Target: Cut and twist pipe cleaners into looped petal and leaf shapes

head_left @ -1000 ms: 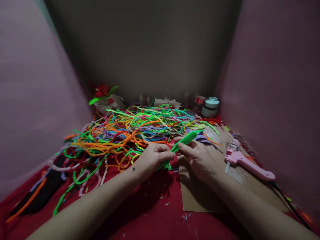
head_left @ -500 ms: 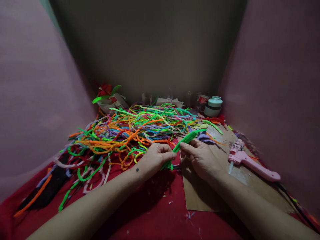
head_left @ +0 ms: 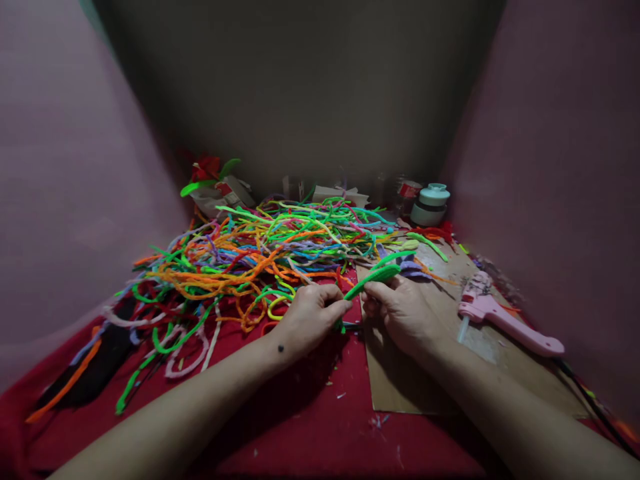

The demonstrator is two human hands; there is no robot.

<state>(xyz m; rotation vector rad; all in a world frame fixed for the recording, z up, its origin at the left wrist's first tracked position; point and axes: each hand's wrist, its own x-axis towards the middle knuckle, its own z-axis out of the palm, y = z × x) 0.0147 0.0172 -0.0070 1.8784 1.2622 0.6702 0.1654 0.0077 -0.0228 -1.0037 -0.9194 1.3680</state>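
Between my two hands, over the edge of a brown cardboard sheet, is a bundle of bright green fuzzy stems (head_left: 373, 279). My left hand (head_left: 313, 317) pinches its lower end between thumb and fingers. The thumb and fingertips of my right hand (head_left: 400, 312) grip it farther up; the other fingers curl underneath. One green strand stands apart from the rest near the top end. A short green end hangs below my left fingertips. Beyond my left hand spreads a tangled heap of multicoloured fuzzy stems (head_left: 260, 250).
On the cardboard (head_left: 400, 383) lie a pink glue gun (head_left: 510, 323), with a cable running right, and purple pieces (head_left: 413, 269). A teal-lidded jar (head_left: 430, 205) and a white box (head_left: 340, 195) stand at the back. Red cloth (head_left: 300, 427) covers the table; a black piece (head_left: 95, 367) is at left.
One green strand has separated upward from the bundle near my right hand. Both hands keep their grip, and the view has shifted slightly.
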